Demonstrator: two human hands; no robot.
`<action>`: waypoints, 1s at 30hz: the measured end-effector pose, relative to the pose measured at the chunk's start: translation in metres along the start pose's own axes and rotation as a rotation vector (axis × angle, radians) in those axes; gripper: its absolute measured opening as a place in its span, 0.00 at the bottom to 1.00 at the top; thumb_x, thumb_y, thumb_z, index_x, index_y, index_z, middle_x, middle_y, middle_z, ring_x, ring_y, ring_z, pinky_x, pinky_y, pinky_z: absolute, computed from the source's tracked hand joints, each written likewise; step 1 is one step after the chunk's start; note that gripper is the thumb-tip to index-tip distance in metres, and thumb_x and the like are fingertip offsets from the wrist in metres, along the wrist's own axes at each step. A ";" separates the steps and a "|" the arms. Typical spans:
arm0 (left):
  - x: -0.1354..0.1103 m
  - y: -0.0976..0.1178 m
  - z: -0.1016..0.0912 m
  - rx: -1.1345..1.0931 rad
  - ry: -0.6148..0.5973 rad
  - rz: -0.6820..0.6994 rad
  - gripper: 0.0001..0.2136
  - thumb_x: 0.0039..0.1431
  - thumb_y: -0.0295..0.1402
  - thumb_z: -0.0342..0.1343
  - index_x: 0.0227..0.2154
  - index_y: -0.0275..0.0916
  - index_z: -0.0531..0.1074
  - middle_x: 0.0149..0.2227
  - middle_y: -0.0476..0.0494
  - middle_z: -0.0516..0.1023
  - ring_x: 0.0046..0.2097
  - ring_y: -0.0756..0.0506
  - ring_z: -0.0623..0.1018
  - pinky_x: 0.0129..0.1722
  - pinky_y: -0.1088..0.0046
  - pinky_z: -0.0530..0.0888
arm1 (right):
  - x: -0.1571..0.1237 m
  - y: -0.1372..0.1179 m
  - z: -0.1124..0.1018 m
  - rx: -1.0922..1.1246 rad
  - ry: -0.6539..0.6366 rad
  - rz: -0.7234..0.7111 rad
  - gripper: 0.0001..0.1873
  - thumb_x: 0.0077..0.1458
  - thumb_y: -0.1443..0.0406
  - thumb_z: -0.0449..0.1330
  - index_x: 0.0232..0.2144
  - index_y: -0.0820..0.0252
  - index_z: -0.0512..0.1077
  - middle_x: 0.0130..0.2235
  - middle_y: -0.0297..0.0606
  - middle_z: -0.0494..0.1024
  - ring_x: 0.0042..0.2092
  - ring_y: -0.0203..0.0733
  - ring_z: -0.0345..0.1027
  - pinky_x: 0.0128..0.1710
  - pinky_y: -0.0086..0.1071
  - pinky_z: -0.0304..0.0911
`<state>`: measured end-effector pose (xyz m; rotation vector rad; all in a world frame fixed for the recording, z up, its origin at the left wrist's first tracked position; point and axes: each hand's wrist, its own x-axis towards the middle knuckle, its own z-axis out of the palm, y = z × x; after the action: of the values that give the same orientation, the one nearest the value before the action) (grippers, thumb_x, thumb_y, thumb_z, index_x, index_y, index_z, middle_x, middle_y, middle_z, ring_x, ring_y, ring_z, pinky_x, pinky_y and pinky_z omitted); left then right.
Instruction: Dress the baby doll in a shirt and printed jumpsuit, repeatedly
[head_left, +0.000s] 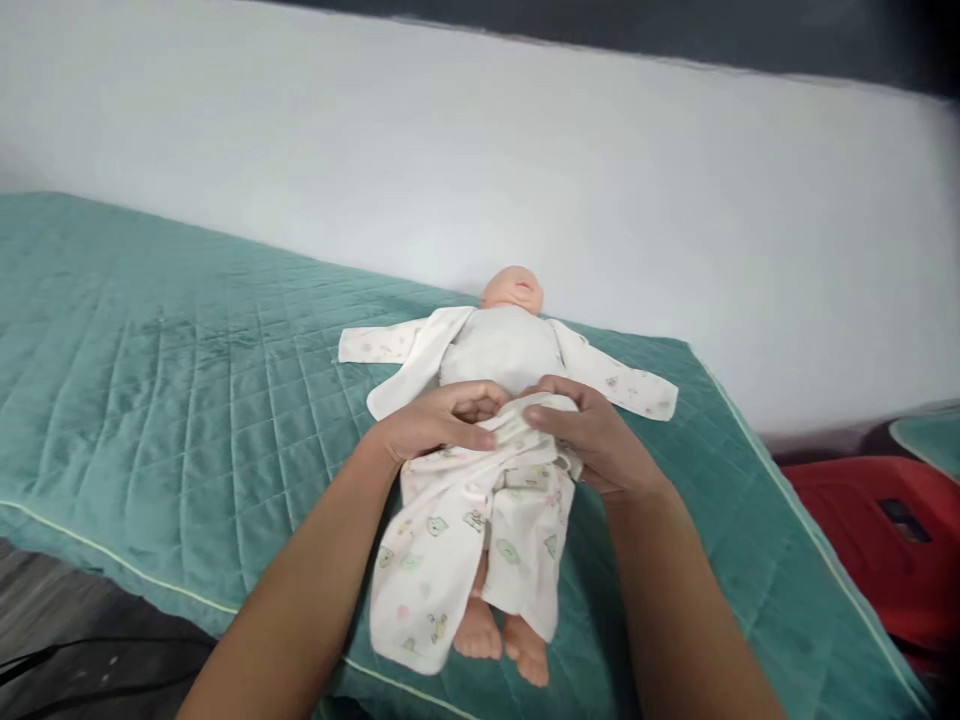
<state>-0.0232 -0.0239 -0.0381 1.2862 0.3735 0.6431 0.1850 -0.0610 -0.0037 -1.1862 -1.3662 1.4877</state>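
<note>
A baby doll lies on its back, its head toward the wall and its bare feet toward me. It wears a white patterned baby romper, whose sleeves spread to both sides. The front hangs unfastened, showing a pale grey torso. At the doll's waist my left hand pinches gathered romper cloth between thumb and fingers. Beside it my right hand grips the same bunched cloth, thumb on top. The fingertips of both hands are partly hidden by the folds.
A green quilted cover with pale piping lies under the doll. Behind it rises a white wall with a dark upper band. At the right stands a red plastic chair. Black cables run along the dark floor at lower left.
</note>
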 end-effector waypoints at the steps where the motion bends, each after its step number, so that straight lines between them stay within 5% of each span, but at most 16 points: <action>1: 0.000 0.002 0.000 0.033 -0.038 -0.014 0.20 0.44 0.37 0.69 0.40 0.38 0.73 0.36 0.48 0.73 0.37 0.49 0.71 0.37 0.75 0.67 | 0.000 0.006 -0.003 0.114 0.000 0.006 0.16 0.47 0.59 0.69 0.26 0.59 0.66 0.24 0.29 0.68 0.24 0.31 0.60 0.23 0.26 0.55; 4: 0.002 0.003 0.000 0.089 -0.083 -0.060 0.19 0.44 0.36 0.70 0.38 0.38 0.72 0.34 0.49 0.71 0.34 0.50 0.70 0.33 0.76 0.66 | 0.000 0.017 -0.007 0.313 -0.032 -0.001 0.18 0.48 0.59 0.69 0.23 0.58 0.62 0.20 0.25 0.62 0.20 0.29 0.53 0.20 0.24 0.49; 7: 0.003 -0.003 0.001 0.036 0.024 -0.062 0.16 0.45 0.37 0.69 0.35 0.37 0.71 0.30 0.51 0.69 0.30 0.52 0.68 0.30 0.77 0.64 | 0.000 0.017 -0.004 0.328 -0.061 0.013 0.17 0.47 0.57 0.69 0.25 0.58 0.64 0.21 0.27 0.65 0.21 0.29 0.54 0.20 0.24 0.50; 12: 0.002 -0.015 -0.003 -0.088 0.169 0.063 0.13 0.46 0.33 0.67 0.33 0.36 0.71 0.33 0.49 0.72 0.35 0.50 0.71 0.36 0.76 0.66 | -0.006 0.006 0.008 -0.051 -0.065 0.079 0.16 0.44 0.57 0.71 0.30 0.59 0.71 0.27 0.29 0.71 0.27 0.33 0.62 0.25 0.27 0.56; 17: -0.002 -0.021 -0.002 -0.177 0.186 0.096 0.14 0.46 0.35 0.67 0.32 0.37 0.69 0.26 0.52 0.70 0.27 0.53 0.68 0.30 0.78 0.64 | -0.013 0.000 0.021 -0.339 -0.135 0.110 0.18 0.46 0.55 0.69 0.37 0.57 0.77 0.36 0.35 0.80 0.38 0.45 0.72 0.35 0.33 0.64; 20: -0.007 -0.018 0.006 -0.097 0.261 0.135 0.13 0.50 0.38 0.65 0.32 0.36 0.70 0.27 0.53 0.69 0.28 0.54 0.67 0.29 0.79 0.64 | -0.014 0.005 0.023 -0.233 -0.087 0.085 0.18 0.48 0.55 0.68 0.40 0.57 0.77 0.39 0.37 0.81 0.42 0.48 0.73 0.40 0.36 0.66; 23: -0.012 -0.011 0.016 0.073 0.303 0.090 0.14 0.54 0.43 0.62 0.33 0.36 0.73 0.29 0.52 0.70 0.29 0.54 0.68 0.29 0.80 0.64 | -0.013 0.011 0.019 0.002 -0.001 0.048 0.17 0.49 0.55 0.67 0.38 0.58 0.75 0.33 0.35 0.79 0.34 0.43 0.73 0.34 0.33 0.66; 27: -0.017 -0.003 0.021 0.214 0.162 -0.067 0.17 0.44 0.41 0.69 0.35 0.36 0.76 0.33 0.49 0.77 0.33 0.48 0.74 0.31 0.76 0.68 | -0.010 0.014 0.015 0.134 0.007 -0.007 0.18 0.49 0.52 0.66 0.35 0.58 0.72 0.30 0.35 0.77 0.30 0.40 0.70 0.28 0.30 0.64; 30: -0.016 -0.007 0.021 0.125 0.179 -0.107 0.17 0.41 0.38 0.71 0.34 0.35 0.78 0.34 0.45 0.79 0.34 0.46 0.77 0.35 0.73 0.71 | -0.009 0.014 0.015 0.050 0.000 -0.027 0.19 0.51 0.50 0.64 0.38 0.58 0.73 0.34 0.36 0.79 0.34 0.43 0.72 0.32 0.32 0.66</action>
<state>-0.0218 -0.0513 -0.0414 1.3210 0.6334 0.6541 0.1731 -0.0755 -0.0166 -1.1322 -1.3330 1.4944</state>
